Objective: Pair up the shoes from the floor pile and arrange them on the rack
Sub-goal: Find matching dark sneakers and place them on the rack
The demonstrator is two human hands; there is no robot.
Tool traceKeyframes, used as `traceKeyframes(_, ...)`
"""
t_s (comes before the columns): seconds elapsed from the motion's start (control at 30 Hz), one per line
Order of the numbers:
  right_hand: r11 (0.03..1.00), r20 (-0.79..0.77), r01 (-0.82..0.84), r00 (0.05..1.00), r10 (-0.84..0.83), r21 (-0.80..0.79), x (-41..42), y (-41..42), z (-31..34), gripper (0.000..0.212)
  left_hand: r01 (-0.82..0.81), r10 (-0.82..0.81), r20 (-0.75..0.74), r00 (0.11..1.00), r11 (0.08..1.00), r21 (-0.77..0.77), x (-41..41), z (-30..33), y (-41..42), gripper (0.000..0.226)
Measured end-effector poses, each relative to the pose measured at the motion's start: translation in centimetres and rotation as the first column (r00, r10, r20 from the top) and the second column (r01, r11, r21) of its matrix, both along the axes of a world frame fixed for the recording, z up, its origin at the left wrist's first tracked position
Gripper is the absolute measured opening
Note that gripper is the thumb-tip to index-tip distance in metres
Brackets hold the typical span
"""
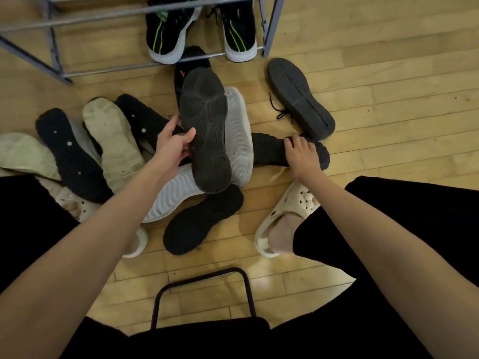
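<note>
Sorting the floor pile: our left hand point(172, 146) is holding a black shoe point(204, 130), sole up, grip curled round its edge, above a white-soled shoe point(239, 130). Our right hand point(302, 156) is resting, fingers relaxed, on a black slipper point(269, 151). One black-and-green pair point(202, 29) is sitting on the rack point(77, 20)

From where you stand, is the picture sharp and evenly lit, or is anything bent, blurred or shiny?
Head view: wide-angle lens bows the floorboards and the rack rails; soft overall, the pair of black shoes on the rack slightly smeared; a pale glare patch on the floor near the chair frame; dark soles lose detail.
</note>
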State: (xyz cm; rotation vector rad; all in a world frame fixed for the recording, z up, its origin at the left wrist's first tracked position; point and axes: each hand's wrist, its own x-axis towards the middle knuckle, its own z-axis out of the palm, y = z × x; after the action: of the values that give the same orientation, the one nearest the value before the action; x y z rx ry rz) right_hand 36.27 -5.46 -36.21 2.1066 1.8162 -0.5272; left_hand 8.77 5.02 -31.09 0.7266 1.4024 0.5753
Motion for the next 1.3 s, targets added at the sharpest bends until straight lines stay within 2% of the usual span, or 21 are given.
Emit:
traceKeyframes(0.1, 0.969, -0.068, -0.150, 0.984, 0.166, 0.195, -3.1, 0.1, 0.5, 0.050, -0.074, 0.074, -0.005, 0.997, 0.997, -0.001, -1.0, 0.6, 0.4, 0.054)
traceKeyframes(0.13, 0.933, -0.127, -0.230, 0.954, 0.272, 0.276, -4.4, 0.1, 0.6, 0.043, -0.097, 0.097, -0.008, 0.995, 0.995, 0.001, -1.4, 0.8, 0.5, 0.053)
traceKeyframes(0.2, 0.833, -0.230, -0.417, 0.826, 0.514, 0.364, -7.5, -0.2, 0.8, 0.039, -0.122, 0.122, -0.002, 0.993, 0.993, 0.003, -2.5, 1.1, 0.5, 0.053)
traceKeyframes(0.27, 0.751, -0.287, -0.594, 0.695, 0.659, 0.289, -10.3, -1.2, 0.5, 0.050, -0.100, 0.100, 0.006, 0.995, 0.995, 0.010, -3.9, 1.2, 0.3, 0.053)
traceKeyframes(0.3, 0.717, -0.286, -0.664, 0.660, 0.695, 0.212, -11.4, -1.7, 0.2, 0.060, -0.087, 0.087, 0.008, 0.996, 0.996, 0.012, -4.6, 1.2, 0.2, 0.054)
traceKeyframes(0.4, 0.663, -0.189, -0.748, 0.645, 0.740, 0.045, -12.9, -2.8, -0.7, 0.084, -0.100, 0.100, 0.016, 0.995, 0.995, -0.006, -6.3, 1.4, 0.0, 0.054)
traceKeyframes(0.53, 0.676, -0.060, -0.737, 0.674, 0.737, 0.016, -14.1, -3.5, -1.2, 0.089, -0.172, 0.174, 0.071, 0.982, 0.985, -0.027, -8.0, 1.5, -0.3, 0.055)
traceKeyframes(0.63, 0.686, -0.033, -0.727, 0.686, 0.727, -0.010, -15.5, -3.2, -1.2, 0.087, -0.213, 0.215, 0.070, 0.974, 0.976, -0.032, -9.2, 2.0, -0.6, 0.053)
traceKeyframes(0.77, 0.584, -0.028, -0.803, 0.591, 0.806, -0.120, -16.2, -2.3, -0.9, 0.096, -0.194, 0.197, 0.058, 0.979, 0.980, -0.042, -11.0, 2.7, -0.6, 0.055)
traceKeyframes(0.83, 0.542, -0.064, -0.834, 0.549, 0.833, -0.099, -15.9, -1.7, 0.1, 0.100, -0.164, 0.165, 0.032, 0.986, 0.986, -0.041, -12.0, 3.2, -0.5, 0.056)
traceKeyframes(0.93, 0.515, -0.081, -0.853, 0.509, 0.857, 0.082, -13.9, -0.3, 2.9, 0.100, -0.125, 0.125, 0.002, 0.992, 0.991, -0.038, -13.7, 3.5, -0.7, 0.057)
traceKeyframes(1.0, 0.556, -0.061, -0.812, 0.555, 0.830, 0.177, -11.4, 1.1, 4.6, 0.097, -0.155, 0.155, -0.004, 0.988, 0.987, -0.032, -14.6, 3.6, -1.0, 0.056)
traceKeyframes(1.1, 0.669, 0.000, -0.713, 0.684, 0.729, 0.209, -8.5, 1.9, 6.4, 0.094, -0.244, 0.245, 0.052, 0.968, 0.970, -0.017, -15.6, 4.1, -1.5, 0.055)
traceKeyframes(1.2, 0.797, 0.065, -0.567, 0.821, 0.567, 0.209, -7.5, 1.1, 6.7, 0.095, -0.326, 0.323, 0.134, 0.937, 0.945, -0.003, -16.5, 4.5, -1.8, 0.052)
traceKeyframes(1.3, 0.871, 0.064, -0.410, 0.910, 0.409, 0.271, -7.3, 0.5, 6.5, 0.090, -0.326, 0.318, 0.141, 0.938, 0.945, 0.039, -16.9, 5.1, -1.7, 0.051)
